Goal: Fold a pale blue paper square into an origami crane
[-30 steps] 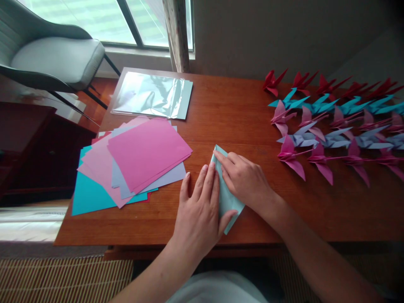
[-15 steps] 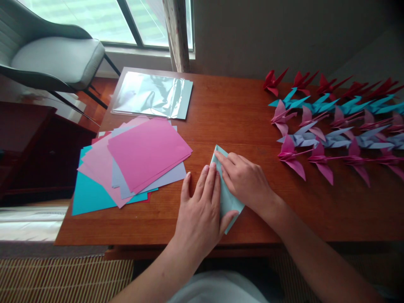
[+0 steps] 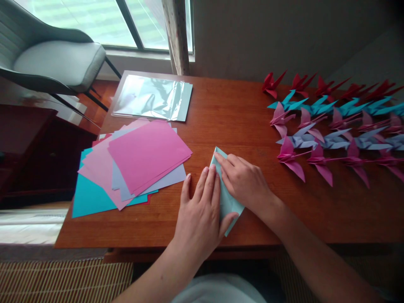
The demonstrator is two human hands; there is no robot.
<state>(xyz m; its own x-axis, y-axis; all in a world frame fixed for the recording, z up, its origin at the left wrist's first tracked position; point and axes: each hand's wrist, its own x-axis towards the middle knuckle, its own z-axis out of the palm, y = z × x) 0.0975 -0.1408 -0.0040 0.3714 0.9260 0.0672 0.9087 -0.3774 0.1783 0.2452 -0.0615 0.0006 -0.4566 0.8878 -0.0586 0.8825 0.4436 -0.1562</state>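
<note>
A pale blue-green sheet of origami paper [image 3: 229,203], folded into a narrow kite-like shape, lies on the table in front of me with its point facing away. My left hand [image 3: 202,206] lies flat over its left edge, fingers stretched forward and thumb resting across the lower part. At the upper tip, my right hand [image 3: 243,176] presses down with its index finger while the other fingers curl in. The paper's left edge is partly hidden beneath my hands.
Left of my hands is a loose pile of coloured paper [image 3: 151,155]. Behind it lies a clear packet of pale sheets [image 3: 151,97]. Rows of folded paper cranes [image 3: 290,155] in red, blue, lilac and pink stand on the right of the wooden table [image 3: 227,113]. A chair [image 3: 59,63] is beside the window.
Both hands keep almost the same position on the folded paper. The whole view has shifted very slightly.
</note>
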